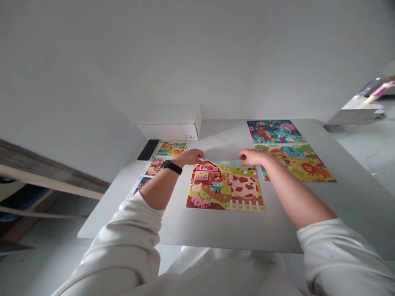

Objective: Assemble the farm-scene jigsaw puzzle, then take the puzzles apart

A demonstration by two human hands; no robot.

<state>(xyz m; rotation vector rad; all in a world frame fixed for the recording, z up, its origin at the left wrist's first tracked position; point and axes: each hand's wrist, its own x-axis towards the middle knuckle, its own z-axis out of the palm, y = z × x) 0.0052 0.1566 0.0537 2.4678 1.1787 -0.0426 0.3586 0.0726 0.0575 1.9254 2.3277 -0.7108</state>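
Observation:
A finished farm puzzle [226, 187] with a red barn and a spotted cow lies flat on the white table [216, 226] in front of me. My left hand [191, 156], with a black watch on its wrist, rests on the puzzle's far left corner with fingers curled. My right hand [251, 156] presses the far edge near the right corner, fingers bent down onto it. Both hands touch the top edge of the puzzle.
Two more finished puzzles [290, 150] lie to the right, one behind the other. A picture sheet [157, 164] and a black phone [148, 149] lie at the left, a white box [173, 123] at the back against the wall.

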